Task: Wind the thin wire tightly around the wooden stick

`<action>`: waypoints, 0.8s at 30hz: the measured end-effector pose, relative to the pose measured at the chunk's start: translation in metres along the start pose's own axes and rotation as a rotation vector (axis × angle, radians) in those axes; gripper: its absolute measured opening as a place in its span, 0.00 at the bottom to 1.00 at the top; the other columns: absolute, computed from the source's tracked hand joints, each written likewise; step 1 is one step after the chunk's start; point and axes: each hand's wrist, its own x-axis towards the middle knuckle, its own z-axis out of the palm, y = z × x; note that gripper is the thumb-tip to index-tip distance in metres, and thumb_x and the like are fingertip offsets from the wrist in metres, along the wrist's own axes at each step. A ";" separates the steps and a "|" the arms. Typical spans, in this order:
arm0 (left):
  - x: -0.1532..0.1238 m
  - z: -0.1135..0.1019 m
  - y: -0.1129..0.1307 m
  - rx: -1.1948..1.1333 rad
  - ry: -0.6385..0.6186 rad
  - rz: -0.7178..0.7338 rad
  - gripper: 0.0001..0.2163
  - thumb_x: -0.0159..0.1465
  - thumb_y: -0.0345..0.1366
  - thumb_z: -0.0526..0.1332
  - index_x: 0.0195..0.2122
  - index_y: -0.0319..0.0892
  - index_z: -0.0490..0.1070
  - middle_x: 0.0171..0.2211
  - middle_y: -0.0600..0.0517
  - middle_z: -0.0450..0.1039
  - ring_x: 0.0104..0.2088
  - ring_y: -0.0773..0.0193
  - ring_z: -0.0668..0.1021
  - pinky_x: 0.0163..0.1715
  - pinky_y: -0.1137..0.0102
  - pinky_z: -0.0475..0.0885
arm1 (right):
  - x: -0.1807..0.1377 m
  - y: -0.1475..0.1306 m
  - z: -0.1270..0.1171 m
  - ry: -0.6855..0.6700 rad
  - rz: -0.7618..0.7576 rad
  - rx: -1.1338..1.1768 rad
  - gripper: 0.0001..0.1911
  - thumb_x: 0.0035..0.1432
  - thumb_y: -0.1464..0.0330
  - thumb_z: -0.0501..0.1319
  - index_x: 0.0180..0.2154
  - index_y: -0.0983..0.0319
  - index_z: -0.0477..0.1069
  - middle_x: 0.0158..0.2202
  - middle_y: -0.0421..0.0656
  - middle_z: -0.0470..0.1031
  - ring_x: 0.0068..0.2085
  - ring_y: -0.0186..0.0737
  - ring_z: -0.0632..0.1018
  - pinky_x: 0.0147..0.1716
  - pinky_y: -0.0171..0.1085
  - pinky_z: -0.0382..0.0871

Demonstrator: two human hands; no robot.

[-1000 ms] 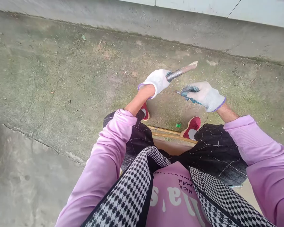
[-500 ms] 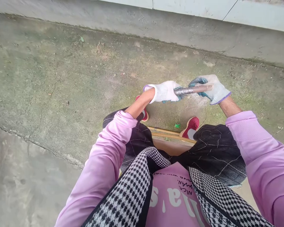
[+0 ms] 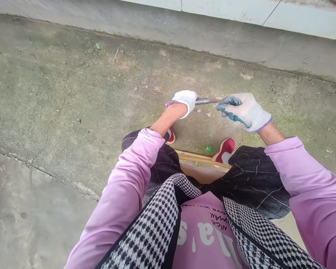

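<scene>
My left hand [image 3: 186, 101], in a white knit glove with a blue-coated palm, is closed round a brown stick [image 3: 213, 100] with silvery wire wound round part of it. The wound part [image 3: 202, 101] comes out of the fist, and the bare brown end points right. At that end is my right hand [image 3: 242, 110], gloved alike. Its fingers are bent and pressed together near the stick's tip; what they pinch is hidden. Just below the stick shows a small faint wire-like patch [image 3: 204, 112], too unclear to name.
Mossy, stained concrete ground [image 3: 72, 86] lies around me. A low grey ledge with white tiles [image 3: 212, 11] runs along the far side. Below my hands are red shoes [image 3: 225, 149], light wooden strips [image 3: 201, 158] between my knees, and a green scrap [image 3: 209, 148].
My left hand has turned and moved slightly up and left, drawing the stick left. The stick's brown end, earlier across my right hand's fingers, now lies at their tips.
</scene>
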 end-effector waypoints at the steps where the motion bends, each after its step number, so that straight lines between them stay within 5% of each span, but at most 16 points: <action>1: -0.001 0.005 0.004 0.022 -0.022 0.016 0.17 0.75 0.37 0.67 0.61 0.47 0.91 0.54 0.44 0.91 0.61 0.46 0.84 0.64 0.59 0.78 | 0.002 0.001 -0.004 0.030 0.011 0.013 0.07 0.66 0.57 0.75 0.36 0.52 0.86 0.33 0.47 0.86 0.30 0.50 0.81 0.29 0.50 0.78; 5: -0.013 0.015 0.024 0.047 -0.150 0.212 0.16 0.70 0.33 0.68 0.54 0.50 0.93 0.51 0.45 0.92 0.56 0.47 0.89 0.57 0.61 0.80 | 0.021 0.014 -0.020 0.134 0.024 0.018 0.04 0.62 0.59 0.76 0.34 0.48 0.85 0.34 0.47 0.86 0.35 0.56 0.84 0.35 0.55 0.84; 9: -0.022 0.002 0.030 -0.101 -0.207 0.370 0.13 0.70 0.33 0.69 0.51 0.48 0.91 0.43 0.50 0.91 0.44 0.56 0.86 0.47 0.64 0.77 | 0.041 0.029 -0.026 0.141 0.049 -0.037 0.04 0.61 0.65 0.74 0.33 0.50 0.84 0.33 0.46 0.85 0.36 0.51 0.83 0.38 0.50 0.84; 15: -0.014 -0.020 0.010 -0.554 -0.053 0.158 0.17 0.78 0.35 0.66 0.66 0.48 0.85 0.40 0.54 0.90 0.44 0.60 0.80 0.51 0.61 0.78 | 0.038 0.024 -0.008 0.030 0.074 -0.060 0.04 0.65 0.67 0.72 0.35 0.55 0.84 0.29 0.42 0.82 0.28 0.41 0.74 0.29 0.43 0.72; 20: -0.007 -0.012 0.005 -0.192 0.039 0.056 0.19 0.78 0.38 0.65 0.66 0.44 0.87 0.53 0.44 0.91 0.57 0.50 0.84 0.63 0.58 0.77 | 0.015 0.008 -0.001 -0.116 0.007 -0.057 0.03 0.62 0.62 0.76 0.35 0.53 0.86 0.30 0.41 0.84 0.29 0.42 0.77 0.28 0.41 0.73; 24: -0.009 0.004 0.016 -0.012 -0.064 0.120 0.18 0.71 0.35 0.68 0.60 0.48 0.91 0.56 0.41 0.91 0.60 0.42 0.88 0.63 0.57 0.79 | 0.012 0.009 -0.011 -0.060 0.018 -0.071 0.05 0.62 0.61 0.77 0.35 0.53 0.86 0.30 0.43 0.84 0.32 0.47 0.81 0.29 0.42 0.75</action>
